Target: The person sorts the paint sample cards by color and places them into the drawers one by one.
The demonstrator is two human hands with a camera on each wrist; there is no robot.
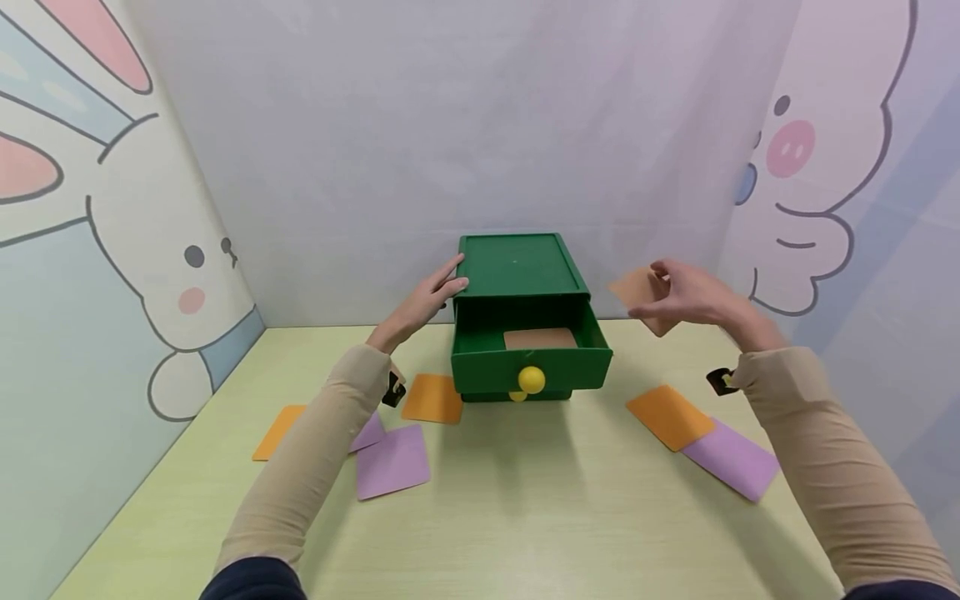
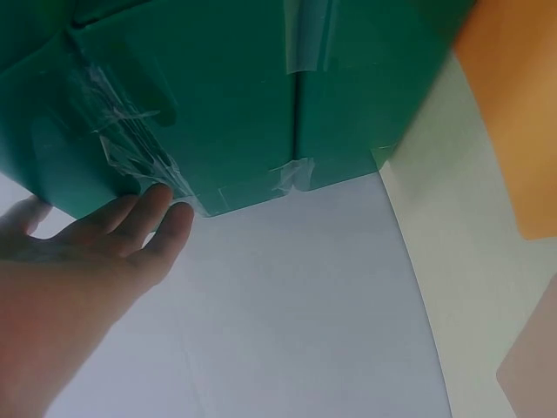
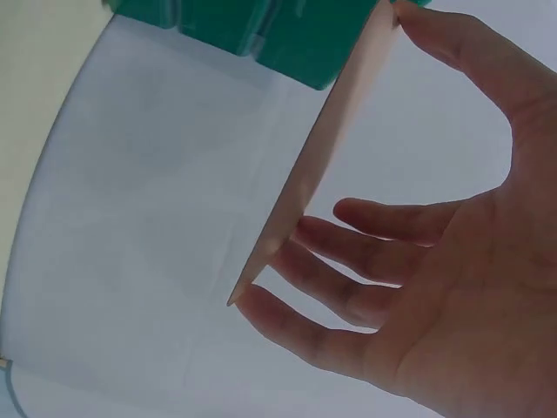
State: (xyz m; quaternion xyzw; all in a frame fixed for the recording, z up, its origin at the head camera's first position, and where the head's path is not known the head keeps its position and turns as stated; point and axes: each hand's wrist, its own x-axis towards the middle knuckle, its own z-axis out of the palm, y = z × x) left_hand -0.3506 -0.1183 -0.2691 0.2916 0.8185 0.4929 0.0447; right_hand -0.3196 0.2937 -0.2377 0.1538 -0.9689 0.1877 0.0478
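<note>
A green drawer box (image 1: 517, 265) stands at the back of the table, its upper drawer (image 1: 487, 371) pulled out. One tan card (image 1: 540, 338) lies inside that drawer. My left hand (image 1: 422, 307) rests against the box's upper left edge, and in the left wrist view its fingers (image 2: 165, 231) are extended along the taped green side. To the right of the box, my right hand (image 1: 693, 293) holds another tan card (image 1: 636, 288) up off the table. The right wrist view shows this card (image 3: 318, 157) edge-on, gripped at its ends between thumb and fingers.
Left of the box lie orange cards (image 1: 432, 398) and purple cards (image 1: 393, 461), partly behind my left sleeve. An orange card (image 1: 670, 417) overlaps a purple card (image 1: 733, 458) at the right. A yellow knob (image 1: 532, 380) sticks out from the drawer. Printed walls (image 1: 465, 125) enclose the table.
</note>
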